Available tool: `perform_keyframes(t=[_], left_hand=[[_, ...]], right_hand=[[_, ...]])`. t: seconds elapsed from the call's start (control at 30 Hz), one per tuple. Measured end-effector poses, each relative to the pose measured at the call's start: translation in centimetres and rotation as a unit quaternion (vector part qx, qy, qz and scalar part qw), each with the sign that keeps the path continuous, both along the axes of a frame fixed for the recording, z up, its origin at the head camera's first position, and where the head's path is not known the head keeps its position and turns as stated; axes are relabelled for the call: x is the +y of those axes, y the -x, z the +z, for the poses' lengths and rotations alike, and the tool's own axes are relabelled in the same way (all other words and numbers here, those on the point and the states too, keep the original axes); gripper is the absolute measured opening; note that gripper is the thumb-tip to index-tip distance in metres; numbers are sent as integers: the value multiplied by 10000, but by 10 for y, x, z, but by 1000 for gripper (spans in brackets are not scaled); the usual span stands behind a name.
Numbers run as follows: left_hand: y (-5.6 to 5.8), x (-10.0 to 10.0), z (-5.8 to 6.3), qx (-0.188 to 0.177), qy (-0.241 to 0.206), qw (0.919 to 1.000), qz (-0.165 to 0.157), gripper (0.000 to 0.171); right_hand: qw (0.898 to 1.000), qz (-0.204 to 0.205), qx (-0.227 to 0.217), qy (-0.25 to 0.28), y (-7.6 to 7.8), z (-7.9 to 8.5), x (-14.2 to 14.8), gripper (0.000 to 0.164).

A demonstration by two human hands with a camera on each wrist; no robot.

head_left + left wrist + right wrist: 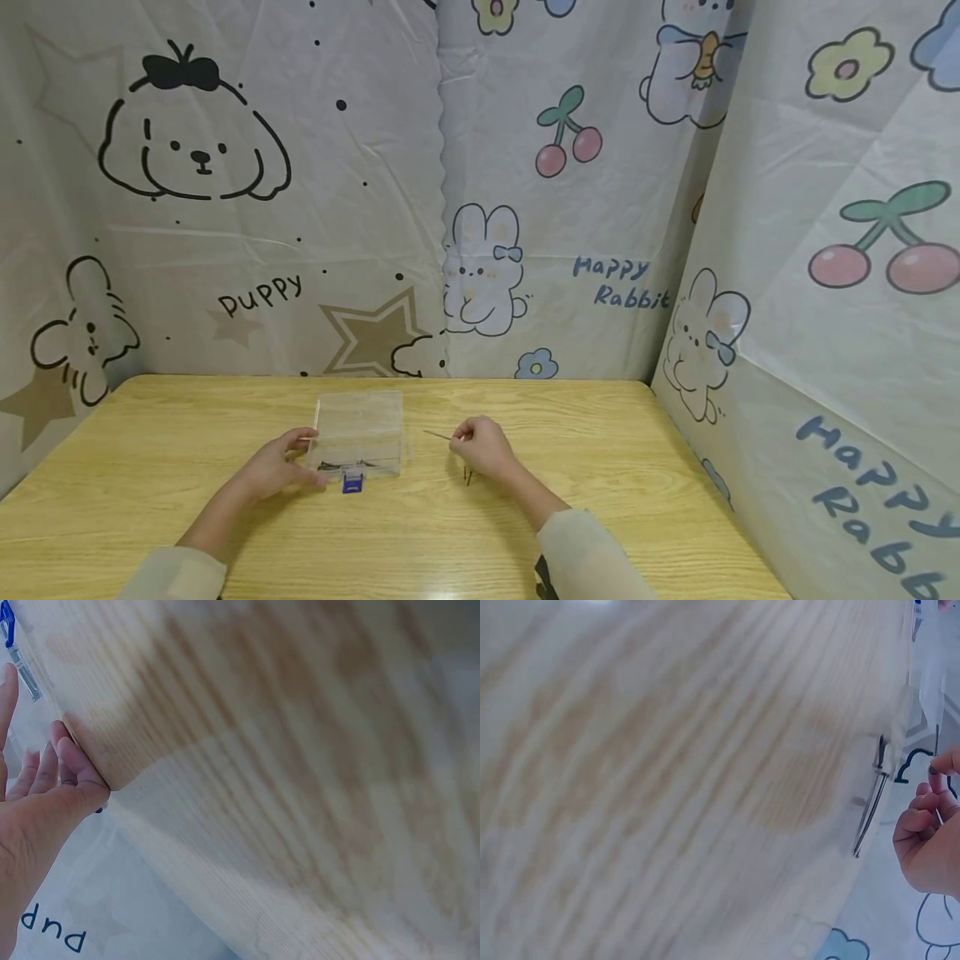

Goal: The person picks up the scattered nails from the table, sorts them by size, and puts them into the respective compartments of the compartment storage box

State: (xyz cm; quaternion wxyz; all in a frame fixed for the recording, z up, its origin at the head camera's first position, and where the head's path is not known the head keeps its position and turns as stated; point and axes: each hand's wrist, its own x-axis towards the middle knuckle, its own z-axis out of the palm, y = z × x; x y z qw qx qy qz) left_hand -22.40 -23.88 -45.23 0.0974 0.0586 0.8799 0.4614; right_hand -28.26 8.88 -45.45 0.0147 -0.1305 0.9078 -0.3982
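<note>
A clear plastic box (367, 429) with a blue latch (352, 483) at its front sits on the table. Several dark, thin pieces (347, 465) lie inside along the front. My left hand (273, 467) holds the box by its left side, thumb near the front corner; the left wrist view catches the hand (45, 810) and the blue latch (7, 624). Right of the box, my right hand (483, 447) pinches a thin, nail-like metal rod (437, 434) that points left toward the box. Close below that hand, slim metal pieces (871, 814) lie on the wood.
The wooden table (420, 542) ends at a printed cloth (360, 208) hanging along the back. More of this cloth (825, 333) stands along the right side, and some covers the left too.
</note>
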Motion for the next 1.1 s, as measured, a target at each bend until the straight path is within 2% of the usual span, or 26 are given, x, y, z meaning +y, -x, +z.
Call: perform_keyframes(t=[0.47, 1.1], left_hand=[[0, -2, -1, 34, 1, 10000, -4, 89], [1, -2, -3, 28, -50, 10000, 0, 91]], right_hand=[[9986, 522, 95, -81, -7, 5, -21, 7], [9955, 927, 178, -69, -13, 4, -50, 7]])
